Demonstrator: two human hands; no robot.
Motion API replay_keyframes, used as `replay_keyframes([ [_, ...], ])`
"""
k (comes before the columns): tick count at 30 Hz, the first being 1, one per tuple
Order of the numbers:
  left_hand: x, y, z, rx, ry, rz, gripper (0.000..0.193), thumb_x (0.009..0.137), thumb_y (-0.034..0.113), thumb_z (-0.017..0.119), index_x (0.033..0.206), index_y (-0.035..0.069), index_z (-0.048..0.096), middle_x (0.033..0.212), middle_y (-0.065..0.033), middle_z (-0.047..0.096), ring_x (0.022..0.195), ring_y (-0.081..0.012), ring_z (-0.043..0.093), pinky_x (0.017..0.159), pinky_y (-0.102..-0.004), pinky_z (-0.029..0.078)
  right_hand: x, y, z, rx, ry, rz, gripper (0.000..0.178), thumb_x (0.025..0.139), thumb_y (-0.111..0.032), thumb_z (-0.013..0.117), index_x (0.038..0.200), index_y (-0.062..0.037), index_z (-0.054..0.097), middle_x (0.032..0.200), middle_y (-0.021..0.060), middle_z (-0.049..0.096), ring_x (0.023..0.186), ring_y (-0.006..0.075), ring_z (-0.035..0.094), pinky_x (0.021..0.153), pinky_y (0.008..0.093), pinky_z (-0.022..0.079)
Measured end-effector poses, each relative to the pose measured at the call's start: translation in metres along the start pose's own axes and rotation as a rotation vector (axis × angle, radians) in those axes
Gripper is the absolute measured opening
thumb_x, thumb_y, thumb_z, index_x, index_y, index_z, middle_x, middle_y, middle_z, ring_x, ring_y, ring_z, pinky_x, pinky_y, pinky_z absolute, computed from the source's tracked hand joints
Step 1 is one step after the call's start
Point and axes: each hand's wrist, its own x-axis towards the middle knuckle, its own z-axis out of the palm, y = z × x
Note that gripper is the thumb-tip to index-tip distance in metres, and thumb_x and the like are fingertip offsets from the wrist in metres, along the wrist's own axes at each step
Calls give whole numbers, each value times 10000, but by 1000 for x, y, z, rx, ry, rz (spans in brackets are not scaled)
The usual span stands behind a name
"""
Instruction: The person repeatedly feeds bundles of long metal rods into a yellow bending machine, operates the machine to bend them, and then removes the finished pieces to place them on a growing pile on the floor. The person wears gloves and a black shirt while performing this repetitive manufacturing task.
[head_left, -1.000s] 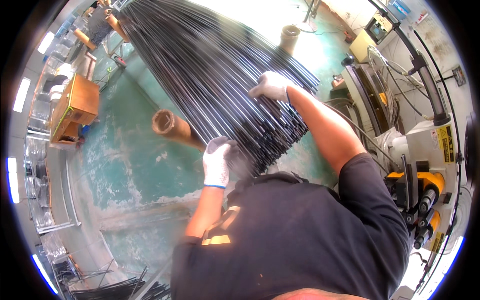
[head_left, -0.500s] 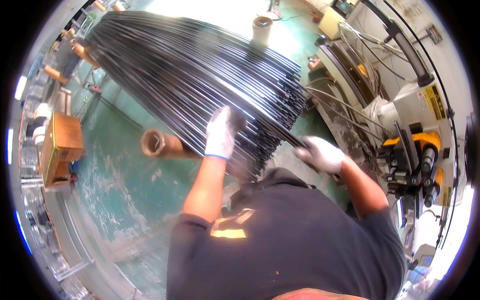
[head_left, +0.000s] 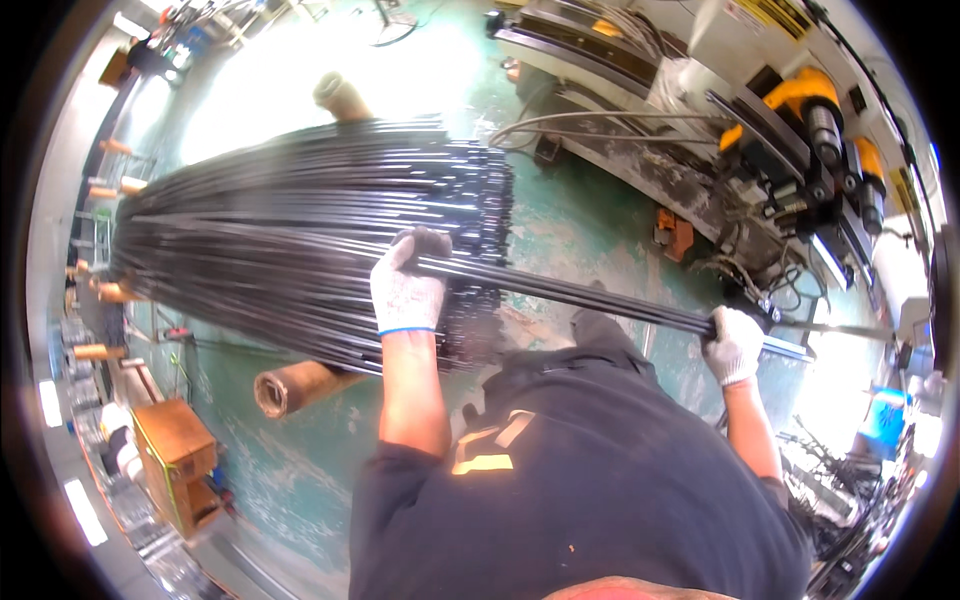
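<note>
The left head-worn fisheye looks steeply down from close above the black shirt [head_left: 600, 465] at six o'clock, the black rods [head_left: 290, 240] farther off at ten.

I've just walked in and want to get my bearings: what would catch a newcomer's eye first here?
Probably the big pile of long black rods, left of centre. Next, the gloved right hand, at right, grips a few rods that reach past the pile's end, with the gloved left hand at them over the pile. Bright yellow-orange parts stand out on machinery at upper right.
</note>
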Motion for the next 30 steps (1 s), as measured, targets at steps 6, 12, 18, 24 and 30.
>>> replay_keyframes([
  [6,2,-38,73,178,-92,168,159,863,7,652,1003,-68,650,918,-168,642,870,-305,642,900,-484,529,-48,179,20,-71,72,270,136,797,-81,712,808,-89,577,774,161,598,785,394,596,714,489,464],
  [12,4,-99,165,260,-357,166,180,942,-22,625,1118,-40,590,994,-125,651,846,-218,642,850,-346,570,-122,341,40,-123,431,1165,285,917,-115,631,1168,18,655,1122,226,690,1067,352,655,923,460,495],
  [18,26,-286,224,522,-444,-63,239,933,35,662,1164,-16,632,1045,-130,677,1014,-273,656,1071,-485,482,-5,276,41,2482,944,1043,302,916,-20,464,1168,72,602,1202,252,643,1188,399,617,1141,621,432],
  [24,93,-289,283,624,-759,-152,357,924,89,646,1241,-71,611,1187,-184,677,1181,-327,623,1207,-543,362,35,324,42,2339,1192,1208,215,1041,-2,489,1237,66,547,1197,206,630,1152,364,638,1091,603,499],
  [30,183,-272,315,530,-710,-78,272,964,83,643,1196,-58,654,1172,-183,691,1194,-335,630,1160,-499,430,60,375,41,2006,1385,1247,179,1019,-75,637,1163,31,655,1044,131,719,981,254,686,909,392,569],
])
